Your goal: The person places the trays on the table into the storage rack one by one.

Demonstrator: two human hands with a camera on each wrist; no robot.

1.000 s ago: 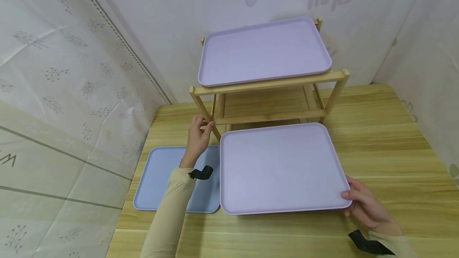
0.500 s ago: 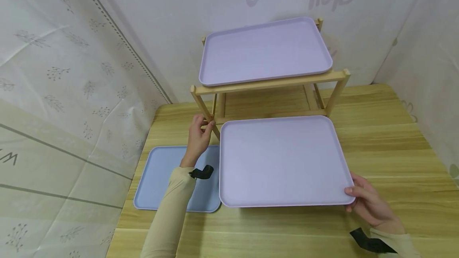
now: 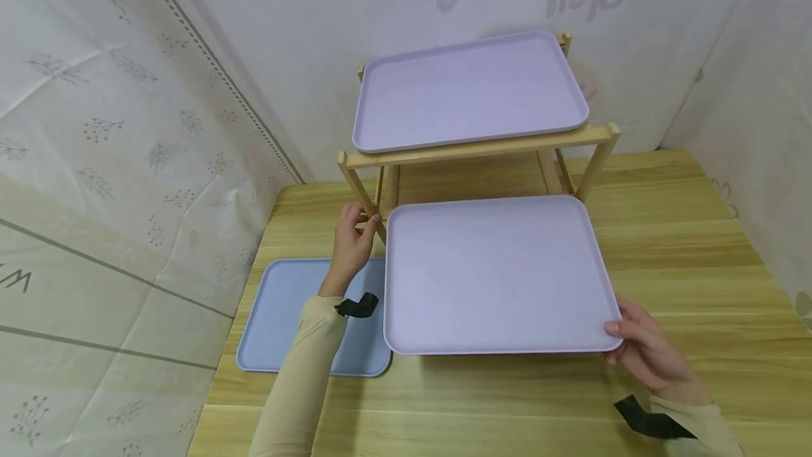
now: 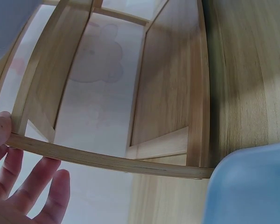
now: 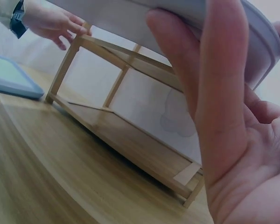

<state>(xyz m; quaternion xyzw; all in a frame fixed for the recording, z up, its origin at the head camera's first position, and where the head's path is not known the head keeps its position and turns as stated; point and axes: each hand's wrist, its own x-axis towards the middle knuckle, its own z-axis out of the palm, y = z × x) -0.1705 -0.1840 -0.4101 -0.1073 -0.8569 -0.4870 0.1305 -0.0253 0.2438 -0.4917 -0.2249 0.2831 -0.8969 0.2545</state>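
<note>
A wooden two-tier shelf rack (image 3: 596, 166) stands at the back of the table. My left hand (image 3: 352, 249) holds its left front upright, the thumb and fingers either side of the wood in the left wrist view. With my right hand (image 3: 656, 355) I grip the near right corner of a lilac tray (image 3: 497, 277), thumb on top and fingers underneath. This tray is raised over the table in front of the rack, its far edge overlapping the lower shelf in the head view. Another lilac tray (image 3: 469, 90) rests on the top tier.
A blue tray (image 3: 273, 323) lies flat on the wooden table (image 3: 698, 259) at the left, partly under my left forearm. Patterned white cloth (image 3: 158, 125) hangs behind and on both sides. The lower shelf panel (image 5: 126, 140) shows low over the table in the right wrist view.
My right hand has moved the lilac tray away from me, toward the rack, so it now covers the front rail of the middle level. The left hand has stayed on the upright.
</note>
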